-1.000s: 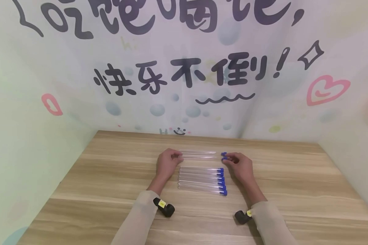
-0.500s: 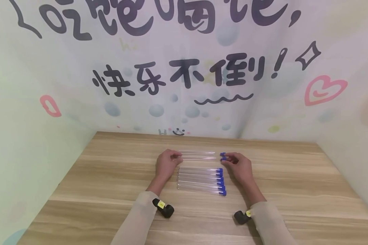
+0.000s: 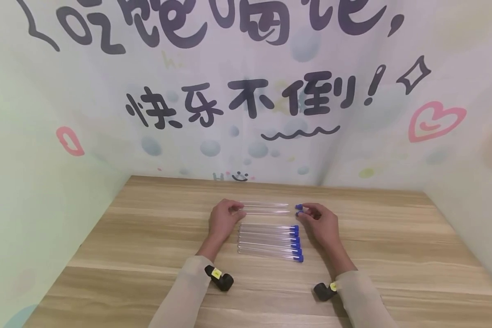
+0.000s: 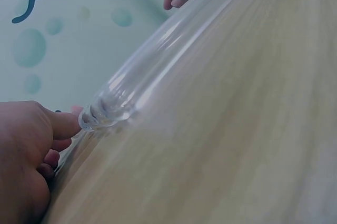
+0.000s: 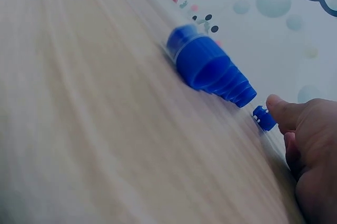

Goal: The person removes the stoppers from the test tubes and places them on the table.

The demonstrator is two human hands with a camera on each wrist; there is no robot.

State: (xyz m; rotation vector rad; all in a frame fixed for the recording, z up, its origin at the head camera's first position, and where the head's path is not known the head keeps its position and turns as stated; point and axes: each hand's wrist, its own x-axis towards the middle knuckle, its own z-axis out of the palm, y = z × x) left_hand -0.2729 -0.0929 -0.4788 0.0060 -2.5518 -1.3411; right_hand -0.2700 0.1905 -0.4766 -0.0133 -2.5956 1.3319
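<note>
Your left hand [image 3: 223, 219] is at the left ends of two uncapped clear tubes [image 3: 268, 212], lying side by side near the back of the wood-grain table [image 3: 139, 228]. Thumb and index finger are bent, tips over those ends; can't tell if they clamp the tubes or only touch them.

Your right hand [image 3: 324, 222] is across from it, at two loose blue caps [image 3: 299, 207]. Thumb and index are a little apart, index by the farther cap, thumb at the nearer one; can't tell if either cap is pinched. Caps sit just off the tubes' right ends, with a small gap between.

Nearer you, between your forearms: a row of blue-capped clear tubes [image 3: 267, 239], flat and close together, rounded ends left, caps right. Left wrist view has their rounded ends large in front; right wrist view has their blue caps lined up.

You wear light beige sleeves [image 3: 179, 291], with a black wrist device [image 3: 220, 278] bearing a yellow label on each arm. Behind the table, a white printed backdrop [image 3: 246, 150] with bold dark Chinese characters, a wavy line, pale blue dots and a pink heart outline [image 3: 436, 122].
</note>
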